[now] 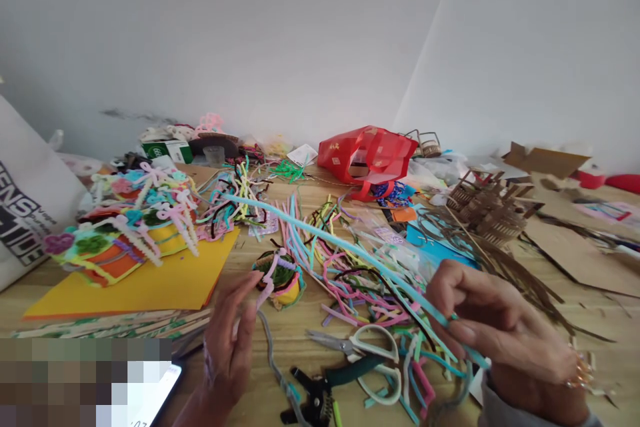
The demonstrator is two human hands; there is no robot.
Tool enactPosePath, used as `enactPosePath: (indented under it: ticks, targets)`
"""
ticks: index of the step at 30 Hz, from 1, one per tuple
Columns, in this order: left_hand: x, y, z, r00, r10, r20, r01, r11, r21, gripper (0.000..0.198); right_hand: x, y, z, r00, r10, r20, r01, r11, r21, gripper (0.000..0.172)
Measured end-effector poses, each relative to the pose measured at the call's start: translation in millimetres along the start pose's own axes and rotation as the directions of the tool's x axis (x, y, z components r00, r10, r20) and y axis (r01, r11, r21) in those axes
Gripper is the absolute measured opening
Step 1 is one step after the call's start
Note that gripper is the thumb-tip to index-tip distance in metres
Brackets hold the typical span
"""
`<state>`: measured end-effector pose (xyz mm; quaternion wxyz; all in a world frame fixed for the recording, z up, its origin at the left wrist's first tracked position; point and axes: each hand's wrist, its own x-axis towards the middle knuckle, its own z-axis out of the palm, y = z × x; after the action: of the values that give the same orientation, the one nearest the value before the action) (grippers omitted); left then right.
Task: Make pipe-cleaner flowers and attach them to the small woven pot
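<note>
My right hand (495, 333) pinches a long light-blue pipe cleaner (320, 233) between thumb and fingers, near its lower end. The stem reaches up and left across the table, over other pipe cleaners. My left hand (227, 340) is raised with fingers stretched and the thumb apart. Its fingertips are close to a small yellow-and-green pipe-cleaner piece (287, 293) with a lavender bow; whether they touch it I cannot tell. Between the hands lie scissors (343, 345) with cream handles and a dark-green-handled pair of pliers (317, 390).
A pile of coloured pipe cleaners (355, 280) spreads across the middle. Decorated pieces (117, 257) sit on yellow sheets (195, 287) at the left. Behind stand a red bag (345, 153) and brown woven baskets (487, 213). A lit phone (155, 397) lies at lower left.
</note>
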<state>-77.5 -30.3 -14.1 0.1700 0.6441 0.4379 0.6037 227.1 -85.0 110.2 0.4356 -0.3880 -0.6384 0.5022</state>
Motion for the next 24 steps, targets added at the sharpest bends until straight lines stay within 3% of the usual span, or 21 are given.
enactPosePath:
  ticks: [3, 5, 6, 8, 10, 11, 13, 16, 19, 22, 24]
  targets:
    - [1.4, 6.4, 0.3, 0.997, -0.067, 0.024, 0.070, 0.991, -0.116, 0.026, -3.8, -0.2, 0.8, 0.998, -0.047, 0.043, 0.047, 0.999, -0.005, 0.024]
    - [4.9, 11.2, 2.8, 0.972, -0.224, 0.075, 0.236, 0.940, -0.247, 0.030, 0.1, -0.3, 1.8, 0.973, -0.034, 0.230, 0.053, 0.996, -0.076, 0.026]
    - [7.2, 14.0, 4.5, 0.947, -0.284, 0.151, 0.318, 0.894, -0.316, 0.035, 4.4, 0.0, 3.3, 0.939, -0.023, 0.344, 0.069, 0.990, -0.123, 0.027]
    - [11.5, 20.4, 8.5, 0.856, -0.311, 0.412, 0.479, 0.778, -0.408, 0.046, 16.8, 2.6, 8.7, 0.835, 0.042, 0.549, 0.083, 0.976, -0.201, 0.027]
    - [13.5, 28.3, 12.6, 0.704, -0.337, 0.625, 0.651, 0.657, -0.380, 0.046, 30.9, 10.1, 16.3, 0.692, 0.094, 0.716, 0.042, 0.985, -0.170, 0.027]
    - [13.2, 32.3, 14.6, 0.630, -0.348, 0.694, 0.712, 0.616, -0.338, 0.044, 37.3, 16.2, 20.3, 0.649, 0.147, 0.746, -0.018, 0.984, -0.179, 0.025]
    - [10.4, 38.9, 18.9, 0.485, -0.366, 0.794, 0.790, 0.573, -0.219, 0.041, 47.7, 32.9, 27.4, 0.691, 0.238, 0.683, -0.112, 0.968, -0.224, 0.022]
    - [2.9, 41.2, 26.6, 0.384, -0.372, 0.845, 0.797, 0.596, -0.099, 0.033, 56.9, 62.6, 35.0, 0.711, 0.309, 0.631, -0.117, 0.937, -0.328, 0.019]
    - [-4.7, 35.1, 35.0, 0.392, -0.384, 0.836, 0.772, 0.631, -0.072, 0.025, 61.9, 84.3, 41.0, 0.723, 0.320, 0.612, -0.070, 0.915, -0.396, 0.012]
    - [-10.5, 27.0, 40.9, 0.416, -0.421, 0.806, 0.770, 0.634, -0.066, 0.018, 64.4, 92.3, 47.2, 0.806, 0.265, 0.529, 0.111, 0.811, -0.575, 0.012]
    - [-13.1, 22.7, 42.5, 0.445, -0.445, 0.777, 0.746, 0.664, -0.047, 0.014, 64.4, 94.8, 51.1, 0.852, 0.236, 0.467, 0.158, 0.735, -0.659, 0.012]
